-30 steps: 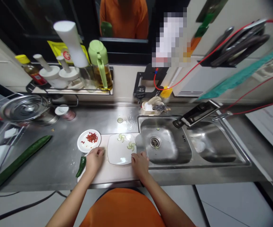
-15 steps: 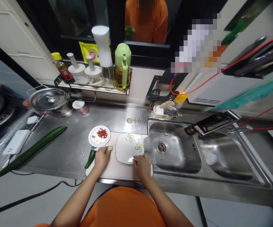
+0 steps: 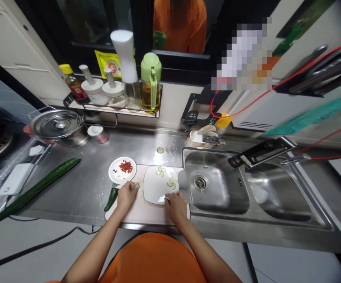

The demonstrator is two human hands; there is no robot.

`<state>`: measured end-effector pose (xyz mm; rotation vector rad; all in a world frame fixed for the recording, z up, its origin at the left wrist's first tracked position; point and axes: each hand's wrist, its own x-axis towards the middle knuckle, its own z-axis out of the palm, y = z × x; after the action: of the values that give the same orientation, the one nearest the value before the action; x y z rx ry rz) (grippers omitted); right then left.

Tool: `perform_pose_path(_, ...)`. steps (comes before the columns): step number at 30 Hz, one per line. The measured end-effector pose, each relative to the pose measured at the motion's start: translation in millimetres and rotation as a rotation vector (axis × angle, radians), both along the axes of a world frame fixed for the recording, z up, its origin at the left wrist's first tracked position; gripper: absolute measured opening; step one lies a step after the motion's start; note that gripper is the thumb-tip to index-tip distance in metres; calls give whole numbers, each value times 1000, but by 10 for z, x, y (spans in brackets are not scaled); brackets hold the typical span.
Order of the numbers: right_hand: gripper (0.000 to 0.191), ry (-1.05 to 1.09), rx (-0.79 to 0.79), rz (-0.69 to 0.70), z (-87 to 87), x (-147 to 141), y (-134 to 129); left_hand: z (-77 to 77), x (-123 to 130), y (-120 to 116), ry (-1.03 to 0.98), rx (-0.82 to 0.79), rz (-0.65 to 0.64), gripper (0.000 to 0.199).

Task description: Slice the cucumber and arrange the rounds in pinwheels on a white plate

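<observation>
My left hand (image 3: 126, 197) is closed in a pinch on thin cucumber slices (image 3: 136, 185), above the left part of a pale cutting board (image 3: 135, 214). On the board lies a white squarish plate (image 3: 156, 186) carrying two pinwheel patterns of cucumber slices: one pinwheel (image 3: 160, 171) near the far rim, another pinwheel (image 3: 172, 183) by the right side. My right hand (image 3: 176, 205) grips the plate's near right corner, fingers bent at the rim; its palm side is hidden. Just left of my left hand is a dark green pepper (image 3: 111, 199). A round white plate (image 3: 112, 177) holds chopped red bits.
A long cucumber (image 3: 37, 190) lies at left, near a white power bank (image 3: 16, 179). A lidded pot (image 3: 59, 125) and small jar (image 3: 98, 135) stand behind. At right is a double sink (image 3: 217, 200) with a black faucet (image 3: 261, 151). Bottles fill a wall rack (image 3: 114, 110).
The whole view has shifted slightly left. My left hand has turned a little around the cucumber slices; my right hand stays at the plate's corner.
</observation>
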<state>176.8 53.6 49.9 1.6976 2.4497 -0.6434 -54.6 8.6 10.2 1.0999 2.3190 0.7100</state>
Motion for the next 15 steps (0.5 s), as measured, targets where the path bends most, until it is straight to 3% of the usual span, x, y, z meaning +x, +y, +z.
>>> perform_pose_path(6, 19, 97, -14, 3, -25, -53, 71, 110, 10, 59, -285, 76, -38, 25)
perform_pose_path(11, 17, 417, 0, 1, -21, -205, 210, 246, 192, 197, -597, 70, -156, 31)
perform_pose_path(15, 16, 581, -91, -111, -47, -287, 295, 338, 385, 339, -750, 11, -199, 33)
